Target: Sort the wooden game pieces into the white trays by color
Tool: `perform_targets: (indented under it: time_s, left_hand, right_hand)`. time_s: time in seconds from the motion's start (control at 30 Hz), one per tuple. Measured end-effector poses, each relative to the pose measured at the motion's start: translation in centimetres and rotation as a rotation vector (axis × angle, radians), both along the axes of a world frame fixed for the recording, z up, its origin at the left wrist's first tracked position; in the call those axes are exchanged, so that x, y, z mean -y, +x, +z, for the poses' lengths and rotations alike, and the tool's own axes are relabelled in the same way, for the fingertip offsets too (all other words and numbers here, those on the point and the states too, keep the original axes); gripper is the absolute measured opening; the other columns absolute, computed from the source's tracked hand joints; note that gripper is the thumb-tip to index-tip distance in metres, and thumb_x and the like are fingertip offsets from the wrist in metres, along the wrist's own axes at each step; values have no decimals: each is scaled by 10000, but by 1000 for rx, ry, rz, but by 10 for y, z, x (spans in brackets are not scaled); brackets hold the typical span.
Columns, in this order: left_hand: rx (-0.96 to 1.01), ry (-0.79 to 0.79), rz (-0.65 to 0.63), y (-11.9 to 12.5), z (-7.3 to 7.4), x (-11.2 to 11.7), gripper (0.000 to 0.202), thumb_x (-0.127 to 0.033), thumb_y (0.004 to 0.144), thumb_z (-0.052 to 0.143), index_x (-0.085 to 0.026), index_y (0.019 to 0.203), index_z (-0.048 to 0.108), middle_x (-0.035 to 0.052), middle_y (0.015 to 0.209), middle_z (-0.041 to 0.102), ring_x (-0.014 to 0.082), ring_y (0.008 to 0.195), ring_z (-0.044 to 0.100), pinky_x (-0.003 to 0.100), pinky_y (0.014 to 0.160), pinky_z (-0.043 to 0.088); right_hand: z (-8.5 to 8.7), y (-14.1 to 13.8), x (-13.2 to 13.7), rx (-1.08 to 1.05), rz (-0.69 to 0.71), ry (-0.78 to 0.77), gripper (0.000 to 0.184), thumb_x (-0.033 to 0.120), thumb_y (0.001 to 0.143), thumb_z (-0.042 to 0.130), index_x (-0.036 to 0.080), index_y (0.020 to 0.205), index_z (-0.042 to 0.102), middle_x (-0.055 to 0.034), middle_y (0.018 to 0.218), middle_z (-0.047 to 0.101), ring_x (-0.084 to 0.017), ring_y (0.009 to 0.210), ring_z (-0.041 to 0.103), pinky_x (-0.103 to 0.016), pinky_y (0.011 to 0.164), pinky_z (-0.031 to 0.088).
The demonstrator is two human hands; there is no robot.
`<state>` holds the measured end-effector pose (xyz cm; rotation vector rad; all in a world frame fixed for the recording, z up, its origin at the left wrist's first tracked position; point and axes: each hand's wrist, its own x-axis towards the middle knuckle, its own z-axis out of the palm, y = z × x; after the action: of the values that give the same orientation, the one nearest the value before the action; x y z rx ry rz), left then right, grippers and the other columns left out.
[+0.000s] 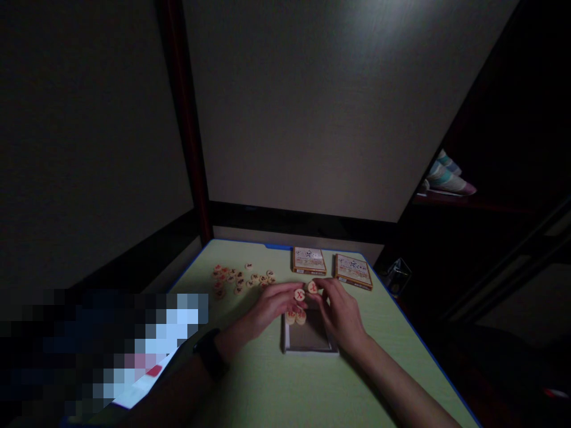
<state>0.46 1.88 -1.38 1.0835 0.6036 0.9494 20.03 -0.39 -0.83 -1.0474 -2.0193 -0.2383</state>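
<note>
My left hand (pixel 272 309) pinches a round wooden game piece with a red mark (pixel 299 294) above a shallow grey box tray (pixel 307 340). My right hand (pixel 341 312) pinches a second round piece with a red mark (pixel 313 287) right beside the first. Two more round pieces (pixel 295 317) lie in the tray's far left corner, just under my left fingers. A loose heap of several similar pieces (pixel 241 277) lies on the green table (pixel 276 386) to the far left of my hands.
Two flat printed boxes (pixel 309 260) (pixel 353 271) lie at the table's far edge. A dark upright post (pixel 187 119) stands behind the table's left corner. Folded cloth (pixel 446 178) sits on a shelf at right. A white paper (pixel 143 383) lies near the front left.
</note>
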Motion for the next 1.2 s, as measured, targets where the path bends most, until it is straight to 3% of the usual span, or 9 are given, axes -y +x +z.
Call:
perform_targets:
  time_s: [0.23,0.53,0.7,0.87,0.97,1.03,1.13,1.2]
  left_hand:
    - [6,-8,-90,-4,2,-2,466,-402,771,780,-128,1140,706,134,1094,728,213,971,688,357,952,497]
    - [-129,197,-124,-1,-9,-8,461,-399,770,776,-132,1139,700,130,1109,724,229,1009,671,373,918,525]
    - [-160,208,-215,-6,-2,-6,407,-308,793,746,-145,1160,678,120,1090,728,216,1006,672,370,932,512]
    - [-196,200,-253,-16,10,-2,496,-323,769,754,-149,1216,626,125,1082,724,212,983,677,343,872,525]
    - [-267,241,-171,-22,17,-5,463,-344,797,696,-133,1201,613,124,1028,725,194,873,686,298,756,525]
    - [-391,307,7,-24,19,-9,300,-344,821,626,-127,1027,651,75,872,717,154,724,653,248,638,477]
    - [-774,475,297,-25,17,-14,218,-286,808,560,-152,636,579,-24,567,557,106,568,518,215,547,353]
    - [-1035,578,333,-24,14,-14,284,-253,778,556,-162,512,514,-39,490,472,102,548,465,225,546,311]
  right_hand:
    - [-8,-8,1,64,101,6,186,272,991,485,200,1145,561,-101,1021,673,-213,888,665,-312,739,571]
    - [-7,-8,4,99,176,-22,235,255,964,522,171,1179,568,-126,1045,685,-232,926,660,-346,774,584]
    - [0,-10,11,211,217,5,272,178,960,493,176,1217,584,-121,1027,703,-225,880,651,-345,753,571]
    - [7,-11,17,201,224,15,302,168,961,490,174,1247,587,-131,1039,700,-227,881,645,-363,774,564]
    - [14,-10,21,98,274,-79,248,188,969,503,191,1196,603,-117,1049,701,-212,914,659,-333,796,556]
    - [18,-12,25,67,284,-260,248,188,954,533,202,1193,594,-97,1043,706,-200,914,671,-310,799,548]
    - [17,-16,32,133,245,-566,311,110,871,587,205,1167,585,-73,1012,713,-198,888,678,-293,786,531]
    - [12,-21,34,182,208,-664,311,55,808,603,198,1084,597,-66,959,708,-202,866,670,-282,765,516]
